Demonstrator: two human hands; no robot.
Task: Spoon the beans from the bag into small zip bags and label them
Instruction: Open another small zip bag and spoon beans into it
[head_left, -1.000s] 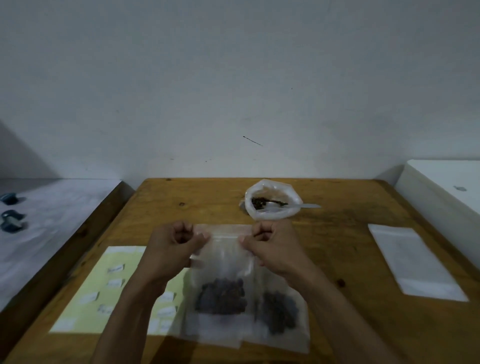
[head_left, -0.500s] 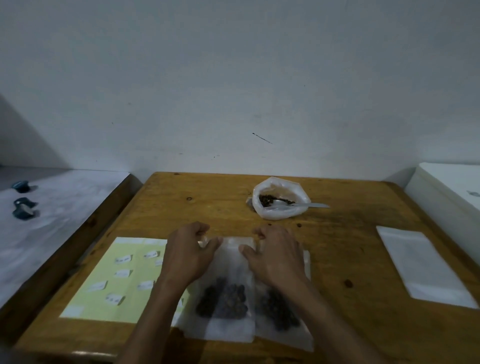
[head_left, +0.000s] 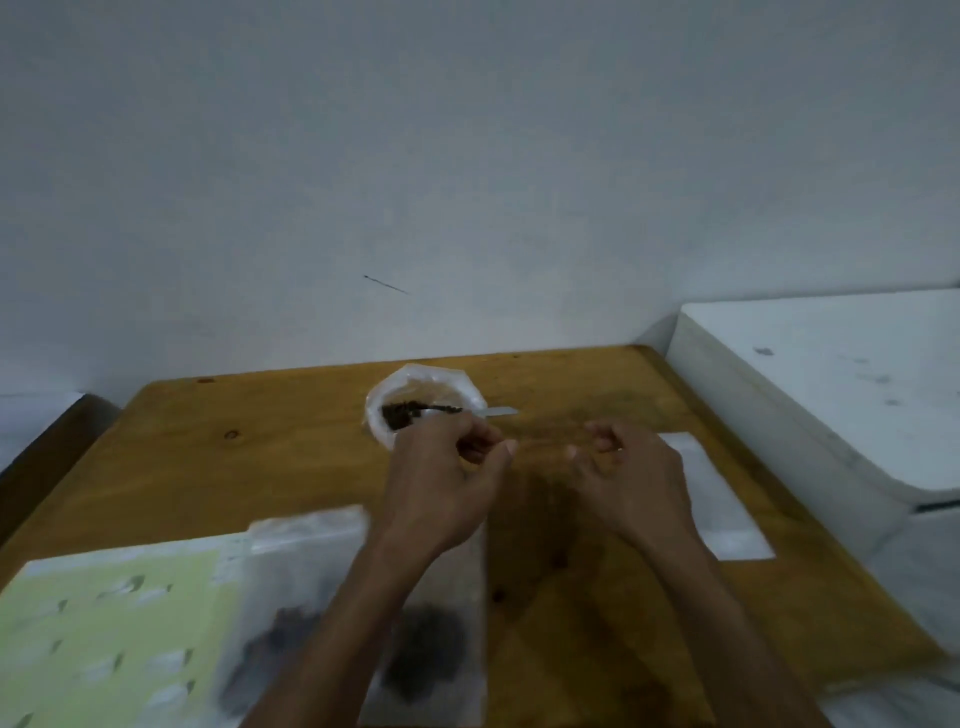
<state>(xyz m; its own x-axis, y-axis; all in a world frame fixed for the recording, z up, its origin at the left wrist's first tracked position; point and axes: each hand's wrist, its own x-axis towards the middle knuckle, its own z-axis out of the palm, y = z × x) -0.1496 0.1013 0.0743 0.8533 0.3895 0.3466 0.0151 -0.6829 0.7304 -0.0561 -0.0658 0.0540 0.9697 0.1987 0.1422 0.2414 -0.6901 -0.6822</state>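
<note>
On the brown wooden table (head_left: 260, 467), the flat empty clear zip bags (head_left: 722, 499) lie right: thin, light, slippery, best pinched at an edge. Left hand (head_left: 441, 483) and right hand (head_left: 631, 483) hover loosely curled, seemingly holding nothing; blur hinders.

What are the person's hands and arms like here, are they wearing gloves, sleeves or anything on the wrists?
Both are bare. The left hand and the right hand have no gloves, and no ring shows on the fingers in view. The forearms are uncovered right down to the bottom edge of the picture, with no sleeve, watch or bracelet. The nails look short and plain. The picture is dim and somewhat blurred, so fine marks cannot be made out.
</note>
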